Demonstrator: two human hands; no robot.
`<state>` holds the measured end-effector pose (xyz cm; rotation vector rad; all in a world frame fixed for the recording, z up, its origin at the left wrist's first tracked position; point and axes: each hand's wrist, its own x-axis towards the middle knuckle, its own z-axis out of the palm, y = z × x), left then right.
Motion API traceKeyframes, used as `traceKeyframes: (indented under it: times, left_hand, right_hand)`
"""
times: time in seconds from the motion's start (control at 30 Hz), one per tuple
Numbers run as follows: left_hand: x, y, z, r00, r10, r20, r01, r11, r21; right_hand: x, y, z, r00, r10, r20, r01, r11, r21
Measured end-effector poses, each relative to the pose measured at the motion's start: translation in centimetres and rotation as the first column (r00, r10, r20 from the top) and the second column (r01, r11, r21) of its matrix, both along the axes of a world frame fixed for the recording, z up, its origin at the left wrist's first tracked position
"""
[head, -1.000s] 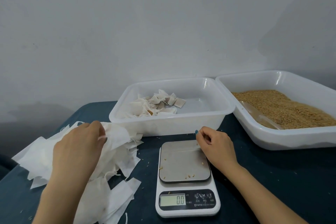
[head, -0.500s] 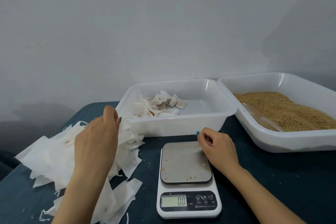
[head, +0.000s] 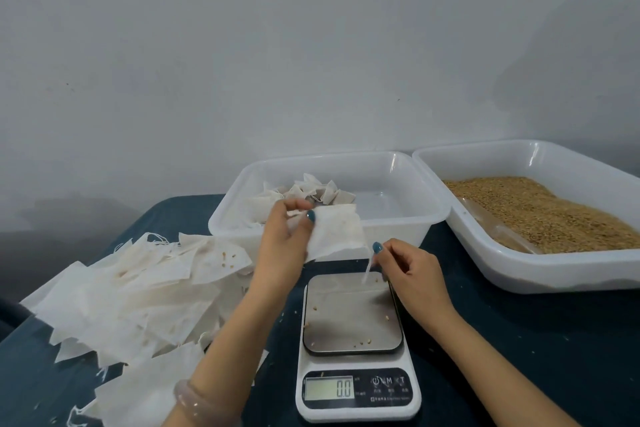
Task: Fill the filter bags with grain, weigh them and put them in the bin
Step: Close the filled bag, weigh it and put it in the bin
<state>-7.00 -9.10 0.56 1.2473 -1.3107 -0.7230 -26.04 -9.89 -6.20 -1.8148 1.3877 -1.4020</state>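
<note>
My left hand pinches an empty white filter bag and holds it up in front of the middle bin. My right hand pinches the bag's drawstring at its lower right corner, above the scale. The scale's steel plate bears only a few stray grains and its display reads 0.0. Several filled bags lie in the middle bin's left half. A heap of empty filter bags covers the table on the left. The right bin holds brown grain.
A clear plastic scoop or bag lies half buried at the grain's left edge. The table has a dark blue cover with loose grains scattered on it. A grey wall stands right behind the bins. A pale bangle circles my left wrist.
My left hand left the heap with one empty bag and raised it toward the middle. My right hand opened from its loose curl beside the scale and took the bag's string.
</note>
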Motion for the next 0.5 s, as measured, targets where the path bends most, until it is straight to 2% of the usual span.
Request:
traceKeyframes:
  times: [0.1, 0.2, 0.5]
  left_hand:
    - [-1.4, -1.1, -1.8, 0.990, -0.082, -0.111, 0.097, 0.985, 0.141]
    - [-2.2, -1.2, -3.4, 0.987, -0.119, -0.110, 0.135, 0.980, 0.148]
    - [-1.8, -0.7, -5.1, 0.990, -0.117, 0.082, 0.113, 0.993, 0.047]
  right_hand:
    - [0.5, 0.5, 0.9, 0.952, 0.142, 0.272, -0.158, 0.987, 0.037]
    - [0.7, 0.5, 1.5, 0.883, 0.209, 0.421, -0.276, 0.955, 0.105]
    - [0.3, 0.0, 1.4, 0.917, 0.160, 0.365, -0.229, 0.962, 0.152]
